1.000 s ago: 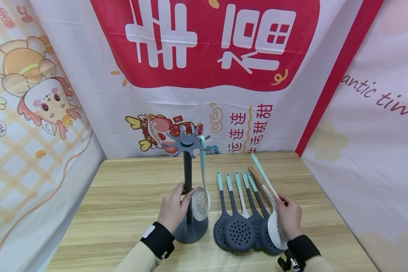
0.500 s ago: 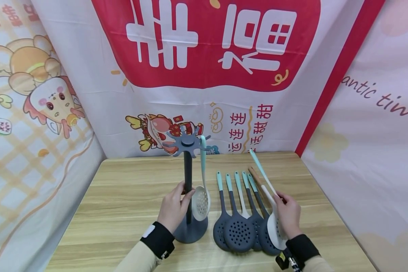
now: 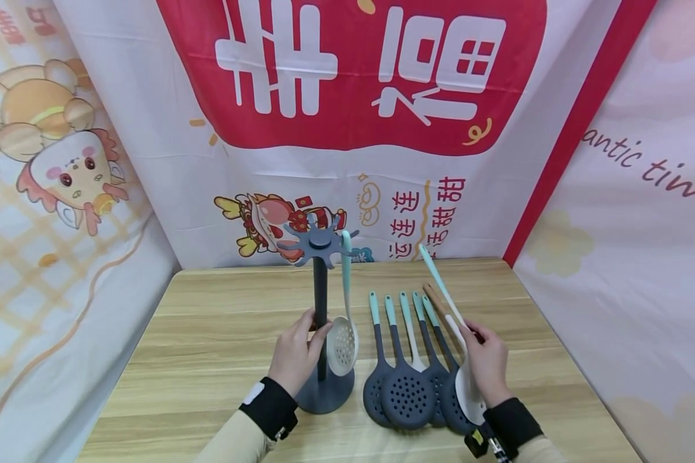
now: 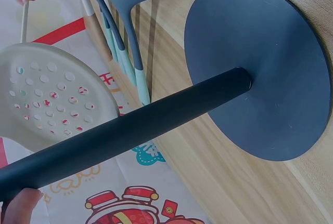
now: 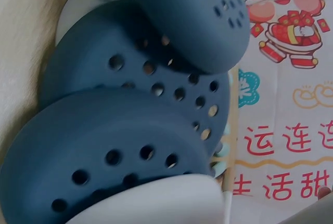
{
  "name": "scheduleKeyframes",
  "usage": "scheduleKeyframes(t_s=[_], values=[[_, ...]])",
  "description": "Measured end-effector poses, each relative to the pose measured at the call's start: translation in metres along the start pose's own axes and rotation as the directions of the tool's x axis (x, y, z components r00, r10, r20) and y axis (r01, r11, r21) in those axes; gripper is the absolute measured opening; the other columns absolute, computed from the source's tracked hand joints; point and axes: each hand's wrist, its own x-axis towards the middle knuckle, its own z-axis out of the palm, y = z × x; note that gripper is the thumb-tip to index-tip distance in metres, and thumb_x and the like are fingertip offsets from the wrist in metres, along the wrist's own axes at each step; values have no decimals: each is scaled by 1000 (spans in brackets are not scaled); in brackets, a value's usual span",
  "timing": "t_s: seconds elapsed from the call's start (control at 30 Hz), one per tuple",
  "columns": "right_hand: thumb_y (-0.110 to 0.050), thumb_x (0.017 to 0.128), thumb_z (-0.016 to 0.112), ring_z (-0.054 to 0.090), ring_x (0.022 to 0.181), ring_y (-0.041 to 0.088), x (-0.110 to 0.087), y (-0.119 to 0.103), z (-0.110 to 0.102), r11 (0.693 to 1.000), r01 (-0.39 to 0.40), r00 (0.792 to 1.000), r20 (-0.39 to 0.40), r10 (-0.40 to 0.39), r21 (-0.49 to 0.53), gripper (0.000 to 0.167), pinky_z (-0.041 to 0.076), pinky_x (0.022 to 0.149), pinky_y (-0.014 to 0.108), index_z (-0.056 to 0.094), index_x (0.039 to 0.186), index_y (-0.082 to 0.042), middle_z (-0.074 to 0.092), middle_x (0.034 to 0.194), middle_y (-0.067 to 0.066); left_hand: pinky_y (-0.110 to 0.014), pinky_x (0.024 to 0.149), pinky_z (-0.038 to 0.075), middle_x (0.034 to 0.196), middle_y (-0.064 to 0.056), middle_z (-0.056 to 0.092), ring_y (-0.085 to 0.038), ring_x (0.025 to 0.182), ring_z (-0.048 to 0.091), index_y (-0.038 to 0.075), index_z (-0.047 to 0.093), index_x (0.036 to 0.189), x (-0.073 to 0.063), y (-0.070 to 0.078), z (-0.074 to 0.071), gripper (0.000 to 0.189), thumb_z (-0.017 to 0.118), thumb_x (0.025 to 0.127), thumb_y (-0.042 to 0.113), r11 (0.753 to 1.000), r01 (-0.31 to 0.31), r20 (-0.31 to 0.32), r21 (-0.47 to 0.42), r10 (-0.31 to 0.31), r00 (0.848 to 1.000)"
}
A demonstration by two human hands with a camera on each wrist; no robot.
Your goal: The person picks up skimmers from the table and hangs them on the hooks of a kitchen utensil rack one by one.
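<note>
My left hand (image 3: pixel 296 352) grips the black post of a utensil stand (image 3: pixel 321 289), which has a round base and a spoked top. A white slotted ladle (image 3: pixel 342 347) with a mint handle hangs from one spoke, beside the post. In the left wrist view, my left thumb (image 4: pixel 23 203) lies against the post. On the right, my right hand (image 3: pixel 488 361) pinches the shaft of a white utensil with a mint handle (image 3: pixel 437 270), tilted over the row. The hand hides part of it, so its head's kind is unclear. Dark perforated skimmers (image 5: pixel 151 68) lie just below.
Several utensils lie side by side on the wooden table (image 3: pixel 220 334), including a dark skimmer (image 3: pixel 408 395) in front and a wooden-handled utensil (image 3: pixel 434 297) at the right. A printed cloth backdrop (image 3: pixel 301 167) rises behind the table, with cloth walls on both sides.
My right hand has shifted slightly left and up, and the mint end of its utensil has swung left and up. The left hand and the stand have stayed put.
</note>
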Motion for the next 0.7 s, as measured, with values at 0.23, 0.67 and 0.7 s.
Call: scheduleKeyframes(t_s=[0.23, 0.67, 0.7], values=[[-23, 97, 64, 55, 75, -2, -4, -13, 1, 999, -13, 1000, 8, 12, 52, 32, 46, 61, 11, 68, 121, -2, 70, 110, 21, -31, 67, 63, 94, -5, 72, -24, 91, 73, 8, 61, 108, 0, 0, 0, 15, 62, 98, 19, 1000, -8, -3, 1, 8, 1000], [-26, 96, 67, 60, 80, 3, -6, -21, 5, 994, -18, 1000, 12, 17, 105, 34, 48, 63, 11, 69, 119, -2, 70, 111, 20, -31, 68, 63, 95, -5, 72, -23, 91, 73, 9, 61, 109, 0, -1, 0, 15, 63, 98, 19, 1000, -4, -4, 1, 4, 1000], [-26, 96, 67, 59, 79, 1, -6, -21, 5, 994, -15, 1000, 11, 14, 106, 34, 48, 62, 11, 69, 119, -2, 70, 110, 20, -31, 68, 63, 95, -5, 72, -23, 91, 73, 8, 61, 109, 0, -1, 0, 15, 63, 98, 19, 1000, -4, -4, 1, 4, 1000]])
